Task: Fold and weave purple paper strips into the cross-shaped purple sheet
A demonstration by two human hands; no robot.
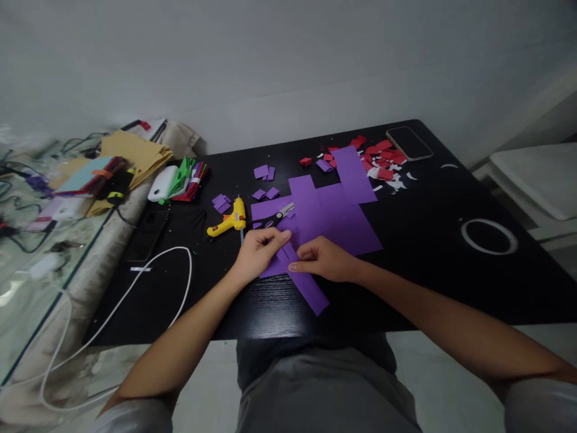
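A purple paper strip (309,291) slants toward the table's front edge, with its upper end between my hands. My left hand (260,251) pinches that upper end between thumb and fingers. Lower down, my right hand (322,258) grips the strip's edge with thumb and fingertips. Beneath and behind my hands lies a large purple sheet (347,225), with shorter purple strips (354,174) on and beside it. Black-handled scissors (276,215) rest just beyond my left hand, partly on the sheet. Small purple cut pieces (264,172) lie in little groups behind them.
A yellow glue gun (229,219) lies left of the scissors. Red and white paper scraps (383,159) spread near a phone (409,143) at the back right. A white tape ring (489,236) is on the right. Folded coloured paper (184,179) and a white cable (187,279) occupy the left.
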